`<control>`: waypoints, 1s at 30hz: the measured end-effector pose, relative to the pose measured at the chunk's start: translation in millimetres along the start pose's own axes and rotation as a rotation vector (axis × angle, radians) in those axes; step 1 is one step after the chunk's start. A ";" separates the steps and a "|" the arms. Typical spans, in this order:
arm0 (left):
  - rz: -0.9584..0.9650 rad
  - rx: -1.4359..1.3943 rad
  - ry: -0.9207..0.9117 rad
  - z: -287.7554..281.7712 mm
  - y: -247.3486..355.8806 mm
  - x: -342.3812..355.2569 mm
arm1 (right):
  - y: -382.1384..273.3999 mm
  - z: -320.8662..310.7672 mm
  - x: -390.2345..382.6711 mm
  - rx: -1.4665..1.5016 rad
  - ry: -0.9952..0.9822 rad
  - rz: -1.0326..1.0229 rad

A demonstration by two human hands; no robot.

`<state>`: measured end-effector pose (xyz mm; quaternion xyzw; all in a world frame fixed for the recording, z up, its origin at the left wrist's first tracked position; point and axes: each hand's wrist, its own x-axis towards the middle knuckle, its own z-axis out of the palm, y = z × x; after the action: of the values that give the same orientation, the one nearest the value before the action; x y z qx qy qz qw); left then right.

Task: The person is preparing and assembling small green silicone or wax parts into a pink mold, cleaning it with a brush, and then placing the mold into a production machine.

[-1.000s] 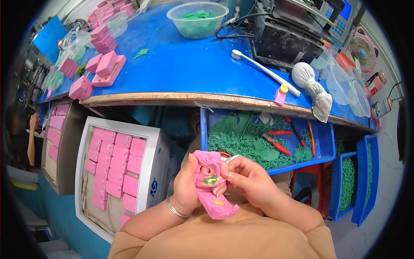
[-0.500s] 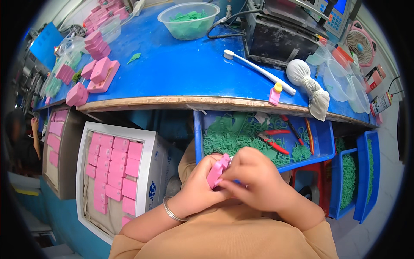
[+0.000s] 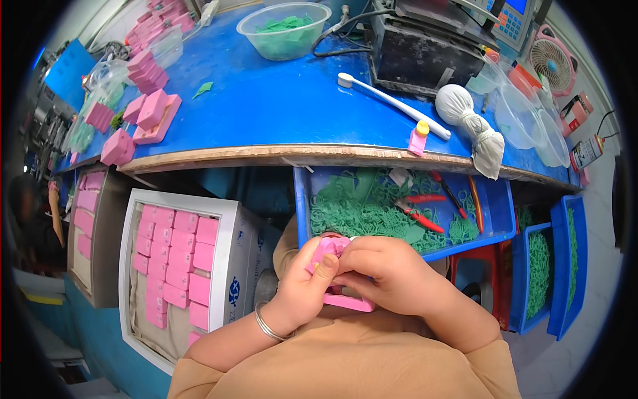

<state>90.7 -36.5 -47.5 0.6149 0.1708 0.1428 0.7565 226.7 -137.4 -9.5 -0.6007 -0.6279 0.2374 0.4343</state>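
My left hand (image 3: pixel 302 286), with a silver bangle at the wrist, is closed round a notched pink block (image 3: pixel 327 249), its thumb lying across the front. My right hand (image 3: pixel 389 272) is closed with its fingertips bunched against that block's right side; what they pinch is hidden. Below the fingers, close to my body, shows a flat pink slab (image 3: pixel 349 303); whether it joins the notched block cannot be seen. Just beyond both hands, a blue tray (image 3: pixel 405 175) holds green rubbery scraps (image 3: pixel 359 216), red-handled pliers (image 3: pixel 425 221) and slim tools.
Left of me, a white box (image 3: pixel 229 266) holds rows of pink blocks (image 3: pixel 178 259). On the blue bench (image 3: pixel 266 113) are a white brush (image 3: pixel 392 106), a tied cloth bundle (image 3: pixel 470 123), a clear bowl (image 3: pixel 286 43) and a black machine (image 3: pixel 425 56). Blue bins (image 3: pixel 531 279) stand at right.
The notched block has tilted and moved slightly left between my hands. The flat pink slab has come into view below them. My right hand has turned, its fingers lower against the block.
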 end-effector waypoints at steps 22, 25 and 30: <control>0.139 -0.052 0.071 -0.9 0.3 9.8 | 4.7 3.8 -22.7 0.311 0.363 0.071; 0.440 0.048 0.127 -10.4 7.6 40.5 | 3.6 -3.9 -21.1 0.633 0.624 0.187; 0.846 0.358 0.365 -26.6 45.2 114.0 | 13.9 -22.1 -28.8 1.110 0.679 0.410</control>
<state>181.6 44.7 -17.6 0.7156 0.0580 0.5113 0.4724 249.8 -167.6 -17.1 -0.4368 -0.1156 0.4002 0.7973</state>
